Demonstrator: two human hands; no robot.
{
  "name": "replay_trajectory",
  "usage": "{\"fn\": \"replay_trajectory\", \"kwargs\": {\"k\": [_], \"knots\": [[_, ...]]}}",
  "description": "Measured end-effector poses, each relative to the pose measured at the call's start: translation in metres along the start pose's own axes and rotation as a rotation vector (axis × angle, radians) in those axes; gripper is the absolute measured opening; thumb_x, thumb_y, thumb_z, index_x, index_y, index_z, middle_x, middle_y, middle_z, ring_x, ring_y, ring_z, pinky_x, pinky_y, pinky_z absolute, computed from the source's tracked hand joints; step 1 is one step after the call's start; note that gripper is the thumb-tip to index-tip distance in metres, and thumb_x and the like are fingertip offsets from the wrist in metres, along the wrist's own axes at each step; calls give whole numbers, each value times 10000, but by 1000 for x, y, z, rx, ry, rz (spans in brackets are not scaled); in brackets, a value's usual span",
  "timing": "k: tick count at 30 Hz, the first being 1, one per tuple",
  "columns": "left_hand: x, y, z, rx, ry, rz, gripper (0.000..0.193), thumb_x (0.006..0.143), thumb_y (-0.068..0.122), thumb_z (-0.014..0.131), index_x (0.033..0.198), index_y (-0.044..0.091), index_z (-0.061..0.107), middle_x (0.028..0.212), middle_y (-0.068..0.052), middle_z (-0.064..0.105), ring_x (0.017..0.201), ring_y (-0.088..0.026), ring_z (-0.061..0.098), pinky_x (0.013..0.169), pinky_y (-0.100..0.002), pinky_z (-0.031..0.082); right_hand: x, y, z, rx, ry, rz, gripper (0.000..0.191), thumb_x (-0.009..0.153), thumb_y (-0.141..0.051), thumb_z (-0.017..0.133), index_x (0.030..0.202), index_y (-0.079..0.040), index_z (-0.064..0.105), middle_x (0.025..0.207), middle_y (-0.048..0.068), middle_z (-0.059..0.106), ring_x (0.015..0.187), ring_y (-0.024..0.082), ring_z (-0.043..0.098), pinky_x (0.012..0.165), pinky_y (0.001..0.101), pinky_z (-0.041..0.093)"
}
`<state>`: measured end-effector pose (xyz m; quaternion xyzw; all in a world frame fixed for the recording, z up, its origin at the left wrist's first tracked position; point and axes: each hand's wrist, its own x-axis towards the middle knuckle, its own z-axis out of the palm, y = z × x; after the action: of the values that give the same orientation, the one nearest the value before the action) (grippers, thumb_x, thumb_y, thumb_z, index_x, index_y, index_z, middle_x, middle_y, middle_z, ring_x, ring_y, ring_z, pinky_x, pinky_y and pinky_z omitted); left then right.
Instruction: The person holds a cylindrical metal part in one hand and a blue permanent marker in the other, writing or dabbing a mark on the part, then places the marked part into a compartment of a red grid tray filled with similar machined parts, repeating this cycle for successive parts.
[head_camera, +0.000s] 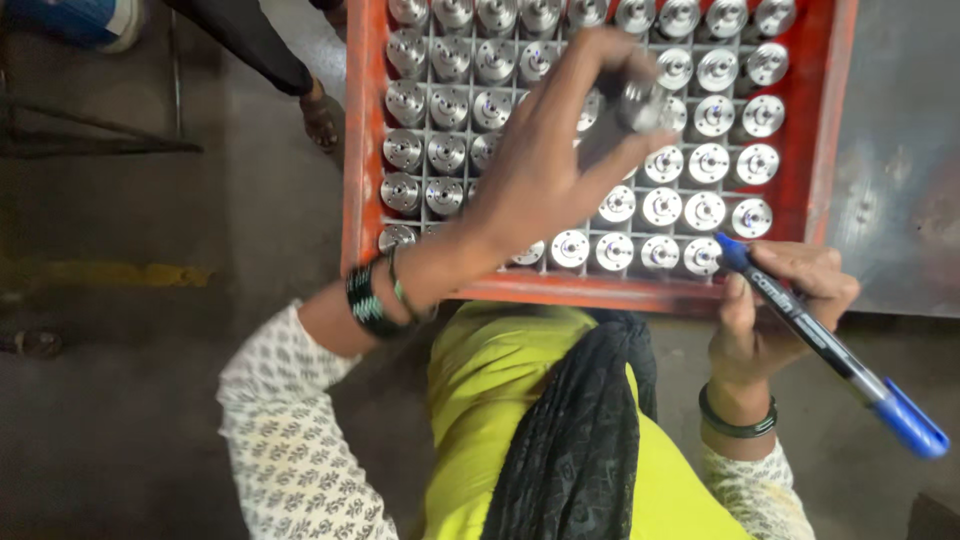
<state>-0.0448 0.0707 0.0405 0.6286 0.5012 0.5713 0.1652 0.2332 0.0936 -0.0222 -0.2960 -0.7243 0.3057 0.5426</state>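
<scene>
A red crate with a white grid holds several shiny round metal parts, each upright in its own cell. My left hand is raised over the crate's middle, its fingers closed on one metal part lifted above the grid. My right hand rests at the crate's near right corner and grips a blue marker pen. The pen's tip points at the parts in the front row, its capped end toward the lower right.
The crate sits on a grey metal table that extends to the right. Dark floor lies at the left, where another person's sandalled foot stands beside the crate. A metal frame is at the far left.
</scene>
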Motion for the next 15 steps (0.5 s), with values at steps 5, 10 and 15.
{"fn": "replay_trajectory", "kwargs": {"k": [5, 10, 15], "knots": [[54, -59, 19, 333, -96, 186, 580, 860, 146, 865, 1286, 71, 479, 1149, -110, 626, 1084, -323, 649, 894, -441, 528, -2, 9, 0, -16, -4, -18, 290, 1061, -104, 731, 1213, -29, 496, 1078, 113, 613, 915, 181, 574, 850, 282, 494], [65, -81, 29, 516, -176, 332, 428, 914, -100, 674, 1279, 91, 558, 1165, -81, 656, 1092, -247, 671, 952, -358, 575, 6, -1, 5, -47, -61, -42, 266, 1056, -95, 729, 1187, -12, 513, 1063, 122, 633, 929, 199, 587, 875, 299, 478], [73, -88, -16, 664, -486, -481, 341, 1123, 455, 565, 1205, 131, 636, 1003, -88, 705, 921, -220, 691, 857, -357, 521, 6, -6, 1, -58, -102, -57, 312, 1028, -83, 735, 1208, -15, 489, 1054, 142, 651, 950, 213, 633, 866, 291, 512]]}}
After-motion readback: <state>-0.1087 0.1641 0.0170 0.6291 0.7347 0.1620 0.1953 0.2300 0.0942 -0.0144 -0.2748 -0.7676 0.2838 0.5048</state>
